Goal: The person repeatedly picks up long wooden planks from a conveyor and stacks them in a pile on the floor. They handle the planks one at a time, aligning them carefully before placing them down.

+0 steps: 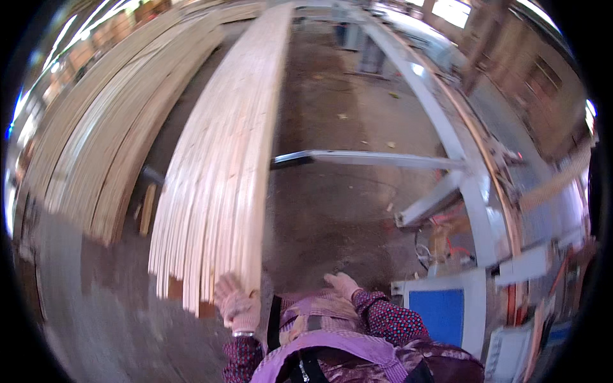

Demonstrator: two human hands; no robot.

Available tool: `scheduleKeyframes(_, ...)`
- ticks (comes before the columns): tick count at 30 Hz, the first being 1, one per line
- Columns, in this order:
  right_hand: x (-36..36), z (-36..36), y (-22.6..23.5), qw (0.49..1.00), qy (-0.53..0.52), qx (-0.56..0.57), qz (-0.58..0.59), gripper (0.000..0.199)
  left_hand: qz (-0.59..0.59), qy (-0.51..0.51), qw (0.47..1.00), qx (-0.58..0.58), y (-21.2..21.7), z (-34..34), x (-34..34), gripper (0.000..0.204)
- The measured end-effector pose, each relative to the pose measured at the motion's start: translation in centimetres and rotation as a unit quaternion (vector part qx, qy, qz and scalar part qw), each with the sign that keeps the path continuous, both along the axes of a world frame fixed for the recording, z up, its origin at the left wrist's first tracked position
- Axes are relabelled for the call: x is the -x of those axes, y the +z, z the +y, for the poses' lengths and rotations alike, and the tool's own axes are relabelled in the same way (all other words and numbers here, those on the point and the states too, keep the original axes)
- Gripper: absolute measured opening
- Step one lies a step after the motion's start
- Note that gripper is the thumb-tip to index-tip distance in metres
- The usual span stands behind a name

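Observation:
My left hand [237,302], in a pale pink glove, lies with its fingers spread at the near end of a long stack of light wooden boards [217,159]. The fingers touch the board ends near the stack's right corner and do not wrap round any board. The boards run away from me side by side, and their near ends are uneven. Close in front of my body is my right hand [343,285], also gloved, with its fingers stretched out and nothing visible in them. It is apart from the stack.
To the left lies another wide stack of boards [121,121], with a short wood piece [147,209] between the stacks. A grey metal machine frame [469,185] stands at right, its crossbar [383,158] reaching toward the boards. A blue-panelled box [436,316] is near my right side.

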State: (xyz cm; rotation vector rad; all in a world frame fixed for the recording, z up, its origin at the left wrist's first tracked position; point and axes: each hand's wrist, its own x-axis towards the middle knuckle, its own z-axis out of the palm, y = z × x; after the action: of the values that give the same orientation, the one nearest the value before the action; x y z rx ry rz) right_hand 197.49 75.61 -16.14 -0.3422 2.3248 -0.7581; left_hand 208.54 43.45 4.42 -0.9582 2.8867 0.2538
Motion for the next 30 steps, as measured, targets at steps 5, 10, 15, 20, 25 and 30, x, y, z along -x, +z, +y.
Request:
scheduleKeyframes(5, -2.4, 4.9, 2.0, 0.997, -0.066, -0.020, -0.047, 0.052, -0.065, 0.030, 0.997, -0.008, 1.3, 0.4, 0.5, 0.101)
scheduleKeyframes(10, -2.0, 4.8, 5.1, 0.918, -0.363, -0.007, -0.160, 0.055, -0.076, 0.035, 0.996, 0.010, 1.1, 0.3, 0.6, 0.098)
scheduleKeyframes(15, -0.5, 5.8, 8.8, 0.924, -0.366, 0.096, -0.064, 0.056, -0.096, 0.056, 0.994, 0.006, 2.0, 0.6, 0.2, 0.096)
scheduleKeyframes(20, 0.9, 9.2, 6.6, 0.797, -0.537, 0.243, -0.135, 0.033, -0.086, 0.038, 0.995, 0.031, 0.7, 0.4, 0.1, 0.092)
scheduleKeyframes(25, 1.8, 14.1, 11.9, 0.715, -0.611, 0.339, -0.018, 0.032, -0.099, 0.037, 0.994, 0.036, 0.0, 0.5, 0.9, 0.085)
scheduleKeyframes(30, 5.3, 24.0, 13.7, 0.722, -0.540, 0.380, 0.206, 0.027, -0.095, 0.031, 0.995, 0.022, 1.1, 0.9, 1.0, 0.085)
